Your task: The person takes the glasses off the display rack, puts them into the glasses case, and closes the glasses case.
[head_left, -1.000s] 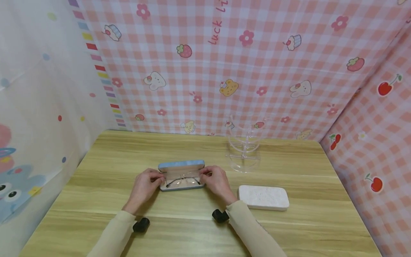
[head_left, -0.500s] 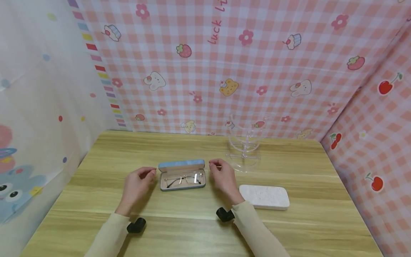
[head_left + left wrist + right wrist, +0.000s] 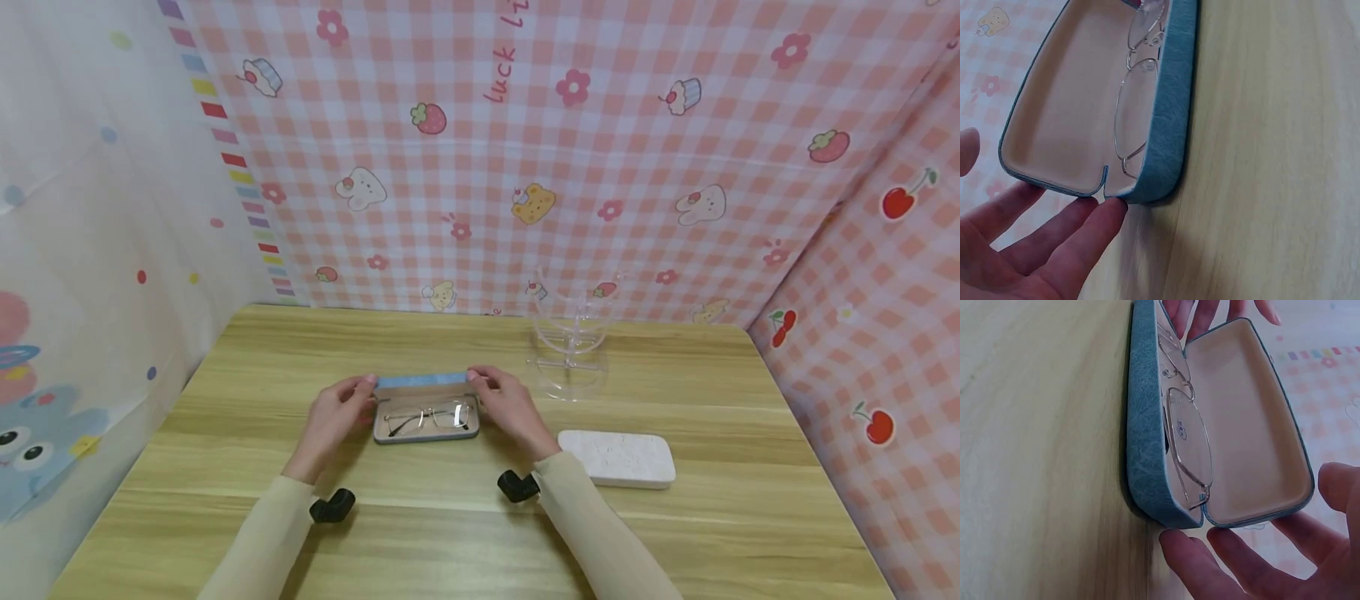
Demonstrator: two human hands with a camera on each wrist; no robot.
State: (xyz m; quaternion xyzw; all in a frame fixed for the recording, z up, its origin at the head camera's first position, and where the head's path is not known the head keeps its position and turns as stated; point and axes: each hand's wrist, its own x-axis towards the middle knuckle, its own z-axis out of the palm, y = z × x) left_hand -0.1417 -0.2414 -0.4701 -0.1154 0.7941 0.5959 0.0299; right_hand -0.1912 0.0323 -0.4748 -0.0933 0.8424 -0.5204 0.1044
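Note:
A blue glasses case [image 3: 427, 437] lies on the table with its lid [image 3: 422, 382] raised, showing a beige lining. Inside rest thin metal-framed glasses [image 3: 427, 417], with a temple folded across. My left hand [image 3: 333, 421] is at the case's left end; its fingers [image 3: 1088, 240] touch the side near the hinge, and the thumb stands apart from the lid in the left wrist view. My right hand [image 3: 513, 408] is at the other end, fingertips [image 3: 1179, 547] against or very near the side by the hinge, thumb close to the lid's rim. Neither hand's fingers curl round the case.
A white case [image 3: 617, 458] lies to the right, beside my right forearm. Behind it stands a clear plastic display stand [image 3: 570, 362] near the table's back edge. Patterned cloths [image 3: 480, 167] hang behind and at both sides of the wooden table [image 3: 435, 542].
Both hands were at the glasses inside the case, then drew apart to either side. They have now come back in to the lid's ends. The lid looks tilted slightly differently.

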